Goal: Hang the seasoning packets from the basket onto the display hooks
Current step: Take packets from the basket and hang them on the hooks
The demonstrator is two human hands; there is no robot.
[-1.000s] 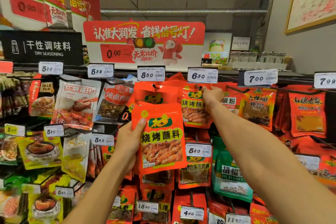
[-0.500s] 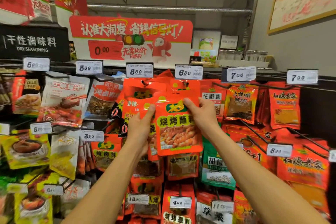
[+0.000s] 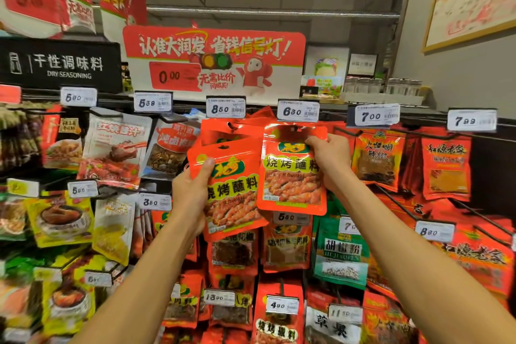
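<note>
The right hand (image 3: 329,160) pinched one glossy orange-red barbecue seasoning packet (image 3: 291,170) near its hang hole, just under the 6.30 price tag (image 3: 298,111). The left hand (image 3: 192,193) gripped a spare stack of identical packets (image 3: 231,190). The next move, as judged, called for threading the hole onto the hook.

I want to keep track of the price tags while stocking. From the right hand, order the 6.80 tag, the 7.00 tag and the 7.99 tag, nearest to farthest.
Measured from the right hand in the head view:
1. 6.80 tag, just above the hand, slightly left.
2. 7.00 tag, up and to the right.
3. 7.99 tag, far right on the same rail.
</note>
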